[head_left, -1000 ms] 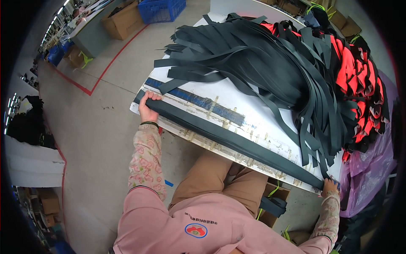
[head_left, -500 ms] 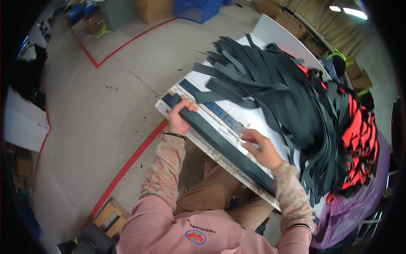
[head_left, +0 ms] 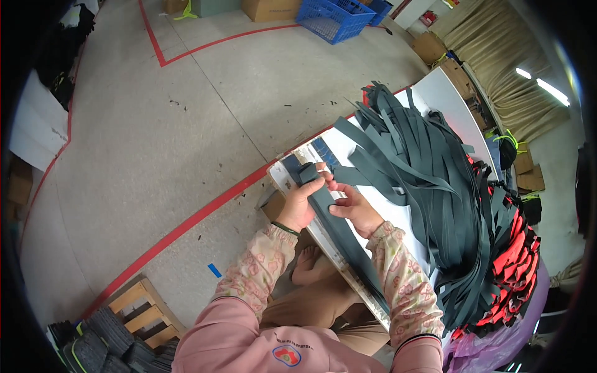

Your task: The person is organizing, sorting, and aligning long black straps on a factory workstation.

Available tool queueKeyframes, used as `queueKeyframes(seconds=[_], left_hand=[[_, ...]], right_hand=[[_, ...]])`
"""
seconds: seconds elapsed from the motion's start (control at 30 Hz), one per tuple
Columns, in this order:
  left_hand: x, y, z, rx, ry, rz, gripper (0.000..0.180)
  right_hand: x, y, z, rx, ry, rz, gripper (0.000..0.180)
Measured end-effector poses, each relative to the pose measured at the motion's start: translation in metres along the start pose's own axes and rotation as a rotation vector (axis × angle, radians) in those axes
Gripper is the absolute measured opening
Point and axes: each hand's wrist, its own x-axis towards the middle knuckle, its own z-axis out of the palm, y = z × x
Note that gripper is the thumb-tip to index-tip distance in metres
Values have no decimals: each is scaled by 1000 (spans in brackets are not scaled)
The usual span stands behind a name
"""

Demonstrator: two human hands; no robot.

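A dark grey flat strap (head_left: 346, 239) lies along the near edge of the white table (head_left: 398, 219). My left hand (head_left: 301, 206) is closed around it close to its far-left end, thumb on top. Beside it, my right hand (head_left: 356, 210) has its fingers curled in, and its fingertips meet those of the left hand at the strap's edge. Whatever is pinched between the right fingertips is too small to make out. A large heap of similar dark grey straps (head_left: 435, 168) covers the table's middle and right, some loose ends reaching toward my hands.
Red and black pieces (head_left: 519, 261) are piled right of the straps, above a purple plastic bag (head_left: 497, 351). A white panel (head_left: 448, 93) stands along the table's back. On the floor are a wooden pallet (head_left: 146, 311), a blue crate (head_left: 336, 25) and a red line (head_left: 186, 239).
My right hand has come from farther down the table edge up to my left hand. The left hand still grips the strap's end, its thumb now lying over it. The whole view has shifted.
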Motion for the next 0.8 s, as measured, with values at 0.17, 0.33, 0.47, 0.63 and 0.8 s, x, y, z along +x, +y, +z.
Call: queueKeyframes(seconds=[0.17,0.33,0.47,0.63,0.8], left_hand=[[-25,3,-7,39,92,21,54],[-61,6,-5,149,140,37,64],[-80,11,-5,325,167,67,57],[-82,5,-21,557,111,206,34],[-70,15,-3,788,58,309,20]], right_hand=[[9,-11,1,67,-22,2,54],[28,-9,-1,19,2,-54,53],[33,-7,1,14,34,-14,52],[34,-6,5,4,64,-25,51],[34,-4,3,-12,67,-38,47]])
